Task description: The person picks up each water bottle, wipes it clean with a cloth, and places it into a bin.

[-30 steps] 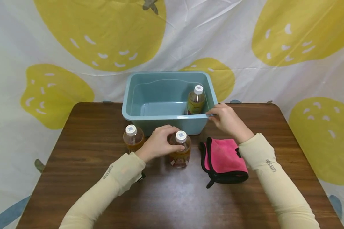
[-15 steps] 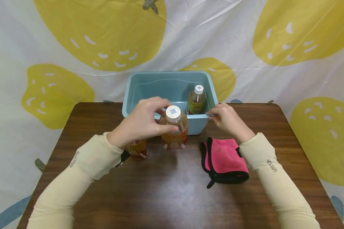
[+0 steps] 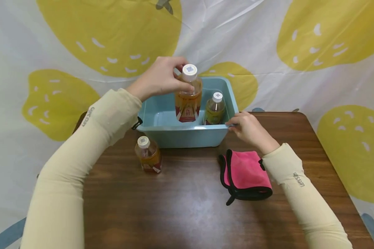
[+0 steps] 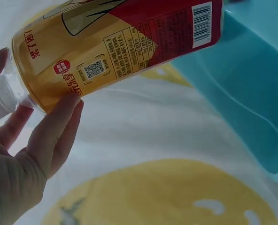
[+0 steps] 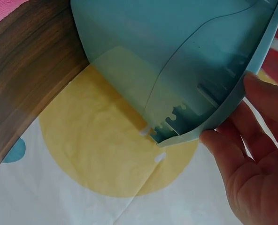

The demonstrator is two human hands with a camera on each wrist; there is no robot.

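My left hand (image 3: 165, 76) grips a white-capped drink bottle (image 3: 188, 100) by its upper part, thumb and fingers around the neck and shoulder. That bottle, with an orange and red label (image 4: 115, 51) facing the left wrist camera, hangs upright over the light blue plastic bin (image 3: 187, 136). At the bin's front right corner my right hand (image 3: 248, 129) pinches the rim (image 5: 235, 105) between thumb and fingers. A second bottle (image 3: 214, 110) stands inside the bin at the right. Left of centre, a third bottle (image 3: 149, 157) stands on the table in front of the bin.
A folded pink cloth with black edging (image 3: 249, 173) lies on the brown wooden table (image 3: 187, 207), near my right forearm. Behind the bin hangs a white curtain (image 3: 112, 90) printed with large yellow fruit.
My left hand has lifted the bottle off the table and carried it up and away from me, over the bin. The right hand has stayed on the rim.
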